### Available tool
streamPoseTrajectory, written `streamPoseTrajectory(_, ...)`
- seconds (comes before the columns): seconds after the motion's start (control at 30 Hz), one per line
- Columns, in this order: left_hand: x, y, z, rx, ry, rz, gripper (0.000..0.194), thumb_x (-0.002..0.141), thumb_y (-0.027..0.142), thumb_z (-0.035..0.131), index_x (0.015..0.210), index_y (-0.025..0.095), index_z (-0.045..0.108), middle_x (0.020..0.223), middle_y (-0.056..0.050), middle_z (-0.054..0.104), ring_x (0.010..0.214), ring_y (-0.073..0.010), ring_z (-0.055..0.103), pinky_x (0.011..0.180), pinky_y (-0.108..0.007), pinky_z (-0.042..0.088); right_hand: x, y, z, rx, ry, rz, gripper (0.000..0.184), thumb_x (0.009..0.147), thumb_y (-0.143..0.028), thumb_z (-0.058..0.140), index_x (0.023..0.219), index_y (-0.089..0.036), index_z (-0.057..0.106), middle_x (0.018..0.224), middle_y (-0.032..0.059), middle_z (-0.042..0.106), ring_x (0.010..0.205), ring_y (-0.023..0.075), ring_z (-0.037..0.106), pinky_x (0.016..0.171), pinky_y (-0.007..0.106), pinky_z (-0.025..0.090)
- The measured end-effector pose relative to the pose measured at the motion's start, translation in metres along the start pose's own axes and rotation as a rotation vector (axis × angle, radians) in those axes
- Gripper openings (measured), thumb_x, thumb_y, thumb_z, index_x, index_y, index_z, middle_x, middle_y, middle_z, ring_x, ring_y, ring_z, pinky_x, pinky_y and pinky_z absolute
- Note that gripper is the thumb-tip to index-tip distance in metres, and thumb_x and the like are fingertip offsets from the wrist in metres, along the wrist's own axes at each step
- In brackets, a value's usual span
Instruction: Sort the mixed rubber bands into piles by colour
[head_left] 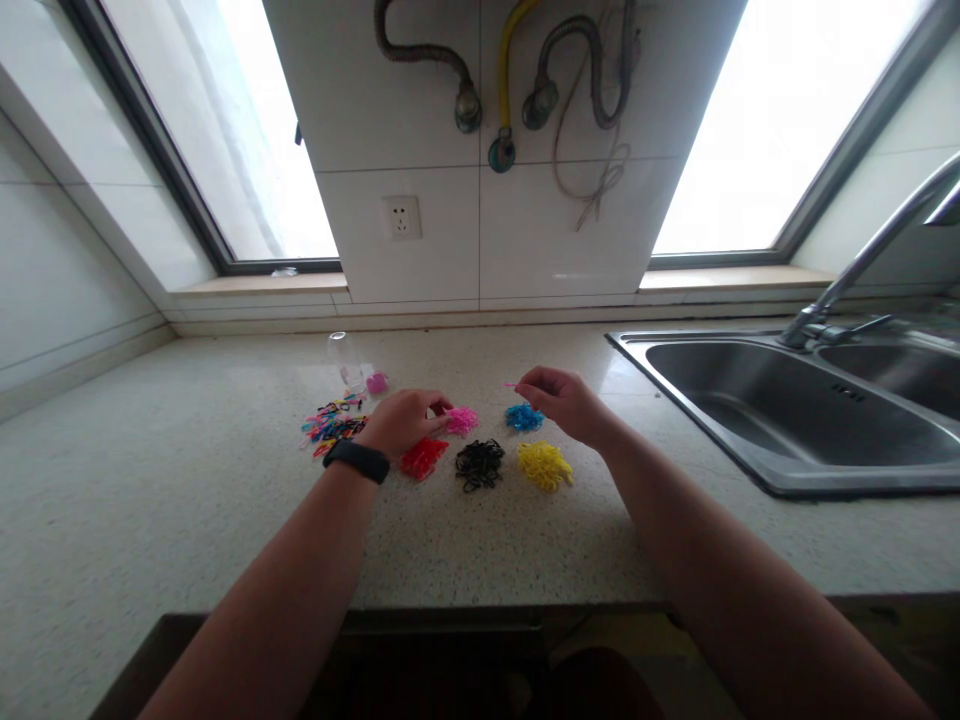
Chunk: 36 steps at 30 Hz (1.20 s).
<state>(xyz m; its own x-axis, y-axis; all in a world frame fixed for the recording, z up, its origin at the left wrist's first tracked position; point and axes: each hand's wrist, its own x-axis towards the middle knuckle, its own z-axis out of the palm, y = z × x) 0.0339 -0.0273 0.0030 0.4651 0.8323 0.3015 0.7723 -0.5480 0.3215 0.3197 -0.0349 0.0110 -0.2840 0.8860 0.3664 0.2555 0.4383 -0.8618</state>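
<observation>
My left hand [405, 420], with a black band on its wrist, touches the edge of a pile of pink rubber bands [462, 421]. Its thumb and forefinger come together there; whatever lies between them is too small to make out. Raised just above the blue rubber bands [523, 417], my right hand [559, 398] pinches a small pink rubber band [511, 385]. Closer to me are piles of red rubber bands [424, 459], black rubber bands [480, 465] and yellow rubber bands [545, 466]. A mixed-colour heap of rubber bands [330, 425] is partly hidden behind my left hand.
A clear plastic bottle [345, 362] and a pink cap [377, 383] stand behind the mixed heap. To the right, a steel sink [750, 470] with a faucet [847, 260] is set into the speckled countertop [225, 480]. The tiled wall, with a socket [403, 217], closes off the back.
</observation>
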Motion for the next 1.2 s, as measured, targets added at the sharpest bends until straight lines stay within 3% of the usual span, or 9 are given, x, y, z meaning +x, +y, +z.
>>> streamPoseTrajectory(0.33, 0.000, 0.005, 0.000, 0.020, 0.048, -0.035, 0.031, 0.092, 0.045, 0.055, 0.098, 0.022, 0.075, 0.086, -0.006, 0.075, 0.073, -0.0191, 0.065, 0.064, -0.028, 0.038, -0.008, -0.031, 0.002, 0.241, 0.052, 0.027, 0.031, 0.087, -0.050, 0.062, 0.085, -0.020, 0.064, 0.062, -0.0031, 0.050, 0.050, 0.0082, 0.040, 0.045, 0.026, 0.027)
streamPoseTrajectory(0.57, -0.001, 0.002, 0.000, 0.146, 0.168, -0.207, 0.041, 0.097, 0.046, 0.043, 0.084, 0.020, 0.072, 0.076, -0.009, 0.071, 0.066, -0.0192, 0.060, 0.059, -0.029, 0.031, -0.010, -0.035, 0.006, 0.230, 0.046, 0.000, 0.029, 0.089, -0.049, 0.061, 0.085, -0.020, 0.064, 0.062, -0.0027, 0.049, 0.051, 0.0091, 0.040, 0.047, 0.027, 0.028)
streamPoseTrajectory(0.67, -0.001, 0.002, 0.000, 0.161, 0.170, -0.232, 0.043, 0.097, 0.047, 0.042, 0.083, 0.019, 0.072, 0.076, -0.009, 0.071, 0.067, -0.0195, 0.060, 0.060, -0.029, 0.031, -0.010, -0.034, 0.012, 0.075, 0.049, -0.043, 0.027, 0.089, -0.046, 0.060, 0.083, -0.020, 0.064, 0.064, -0.0013, 0.052, 0.056, 0.0105, 0.042, 0.050, 0.028, 0.030)
streamPoseTrajectory(0.93, 0.000, 0.003, 0.000, 0.198, 0.164, -0.249, 0.045, 0.098, 0.047, 0.040, 0.081, 0.019, 0.071, 0.077, -0.010, 0.071, 0.068, -0.0198, 0.061, 0.061, -0.029, 0.032, 0.007, -0.024, 0.042, -0.682, -0.047, -0.184, 0.017, 0.091, -0.034, 0.060, 0.084, -0.021, 0.069, 0.077, 0.0039, 0.068, 0.074, 0.0172, 0.055, 0.069, 0.031, 0.037)
streamPoseTrajectory(1.2, 0.002, 0.007, 0.000, 0.207, 0.112, -0.288, 0.043, 0.098, 0.045, 0.041, 0.087, 0.018, 0.073, 0.082, -0.010, 0.072, 0.072, -0.0197, 0.062, 0.062, -0.029, 0.032, 0.021, -0.017, 0.054, -1.008, -0.235, -0.131, 0.019, 0.092, -0.033, 0.057, 0.093, -0.023, 0.072, 0.094, 0.0048, 0.074, 0.092, 0.0217, 0.060, 0.077, 0.030, 0.039)
